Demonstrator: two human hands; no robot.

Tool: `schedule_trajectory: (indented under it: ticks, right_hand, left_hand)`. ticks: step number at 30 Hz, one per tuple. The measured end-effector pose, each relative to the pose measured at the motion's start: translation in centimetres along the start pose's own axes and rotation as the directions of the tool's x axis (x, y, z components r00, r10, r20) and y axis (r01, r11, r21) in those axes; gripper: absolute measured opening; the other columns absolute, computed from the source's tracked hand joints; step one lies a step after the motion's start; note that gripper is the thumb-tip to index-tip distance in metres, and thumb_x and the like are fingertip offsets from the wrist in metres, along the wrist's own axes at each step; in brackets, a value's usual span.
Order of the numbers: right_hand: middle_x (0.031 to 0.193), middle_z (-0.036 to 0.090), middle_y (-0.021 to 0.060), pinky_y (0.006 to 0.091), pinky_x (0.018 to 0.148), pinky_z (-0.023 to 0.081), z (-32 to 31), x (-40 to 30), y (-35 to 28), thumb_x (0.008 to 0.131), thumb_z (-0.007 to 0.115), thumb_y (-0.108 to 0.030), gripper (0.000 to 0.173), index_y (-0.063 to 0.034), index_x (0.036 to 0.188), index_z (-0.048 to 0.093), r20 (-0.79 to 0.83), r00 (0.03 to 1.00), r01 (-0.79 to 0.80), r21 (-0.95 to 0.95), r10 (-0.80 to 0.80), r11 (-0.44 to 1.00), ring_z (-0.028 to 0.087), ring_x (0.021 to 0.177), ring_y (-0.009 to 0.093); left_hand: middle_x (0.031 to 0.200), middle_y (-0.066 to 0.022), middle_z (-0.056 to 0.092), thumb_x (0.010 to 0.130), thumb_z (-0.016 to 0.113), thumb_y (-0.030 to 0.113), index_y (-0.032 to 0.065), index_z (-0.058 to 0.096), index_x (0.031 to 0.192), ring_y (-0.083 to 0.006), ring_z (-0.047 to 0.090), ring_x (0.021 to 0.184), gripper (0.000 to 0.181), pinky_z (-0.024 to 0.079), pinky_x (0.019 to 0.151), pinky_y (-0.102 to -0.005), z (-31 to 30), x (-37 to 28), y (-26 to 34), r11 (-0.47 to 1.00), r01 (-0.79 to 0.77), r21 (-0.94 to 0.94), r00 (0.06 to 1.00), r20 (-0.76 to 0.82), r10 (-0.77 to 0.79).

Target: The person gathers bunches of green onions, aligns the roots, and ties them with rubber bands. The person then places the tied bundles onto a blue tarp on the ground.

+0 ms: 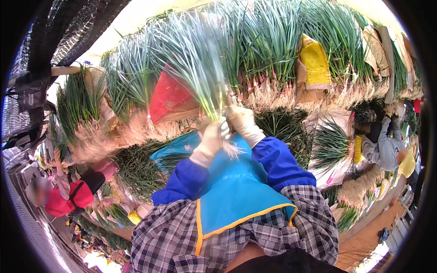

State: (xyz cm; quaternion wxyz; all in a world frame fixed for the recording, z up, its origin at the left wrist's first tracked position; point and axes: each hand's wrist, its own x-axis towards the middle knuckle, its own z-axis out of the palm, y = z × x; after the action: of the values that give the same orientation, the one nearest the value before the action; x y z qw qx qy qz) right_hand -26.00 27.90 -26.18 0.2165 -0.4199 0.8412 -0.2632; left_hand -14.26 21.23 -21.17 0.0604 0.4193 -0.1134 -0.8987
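My gloved left hand [211, 138] is closed around the lower stalks of a bunch of green onions [199, 71]. Their long leaves fan upward and away from me, and pale roots [233, 149] hang below the fist over my blue apron [235, 191]. Just to its right, my gloved right hand [241, 122] has curled fingers close to the stalks. Motion blur hides whether it grips a stalk. Behind both hands, a red sheet [170, 97] is partly covered by the leaves. More rooted onions [269, 92] stand packed to the right of the bunch.
A long row of onions crosses the far side, with a yellow bag [314, 63] among them. Loose leaves [136, 170] heap at left, and an onion bundle [331, 145] lies on pale sheeting at right. One person [70, 198] works at left, another [385, 145] at right.
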Motion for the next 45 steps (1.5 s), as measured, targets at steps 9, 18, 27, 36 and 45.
schedule_trajectory:
  ticks: [9,18,27,36,45]
  right_hand:
    - [0.090,0.062,0.0146,0.0401,0.077,0.045,-3.8,-5.6,10.8,0.078,0.053,-0.043,0.043,-0.0025,0.092,0.058,0.463,0.852,-0.133,-0.260,0.244,0.956,0.059,0.090,0.030]
    - [0.075,0.060,0.0093,0.0284,0.064,0.045,-4.6,4.4,5.9,0.080,0.059,-0.017,0.015,-0.0040,0.087,0.060,0.034,0.971,-0.226,0.459,0.238,0.859,0.057,0.068,0.018]
    - [0.080,0.061,0.0068,0.0305,0.071,0.048,-7.9,-1.9,0.7,0.084,0.058,-0.024,0.021,-0.0064,0.095,0.060,0.385,0.920,-0.131,0.484,-0.076,0.865,0.059,0.076,0.016]
    - [0.071,0.053,0.0046,0.0339,0.047,0.046,1.5,2.7,0.1,0.085,0.052,-0.033,0.025,-0.0086,0.090,0.053,0.595,0.698,-0.523,0.803,0.398,-0.285,0.056,0.065,0.021]
    - [0.059,0.045,0.0031,0.0318,0.045,0.044,-0.8,5.0,8.3,0.085,0.050,-0.019,0.014,-0.0071,0.092,0.053,0.391,0.672,-0.377,0.911,0.629,-0.164,0.051,0.057,0.019]
  left_hand:
    - [0.056,0.0072,0.036,0.086,0.057,0.020,0.0099,0.051,0.110,-0.0057,0.037,0.047,0.027,0.033,0.043,-0.0213,-2.2,-1.5,3.4,0.988,-0.149,-0.029,0.974,0.170,0.152]
    - [0.100,-0.0072,0.062,0.087,0.054,0.015,0.0124,0.055,0.100,-0.0127,0.055,0.063,0.013,0.045,0.051,-0.0271,-1.8,1.1,3.4,0.981,-0.126,0.151,0.989,-0.059,0.137]
    - [0.071,-0.0047,0.061,0.082,0.058,0.010,-0.0004,0.062,0.086,-0.0087,0.051,0.048,0.012,0.045,0.047,-0.0203,1.6,5.0,1.7,0.920,-0.107,0.377,0.986,-0.079,0.147]
    - [0.079,-0.0060,0.061,0.085,0.052,0.006,0.0018,0.056,0.092,-0.0171,0.060,0.071,0.009,0.052,0.065,-0.0308,-1.4,3.8,-2.2,0.975,-0.206,0.085,0.979,0.029,0.204]
    - [0.070,-0.0046,0.059,0.080,0.058,0.001,0.0078,0.055,0.086,-0.0117,0.054,0.055,0.009,0.048,0.049,-0.0262,0.5,2.3,-2.6,0.937,-0.285,0.200,0.942,-0.122,0.313]
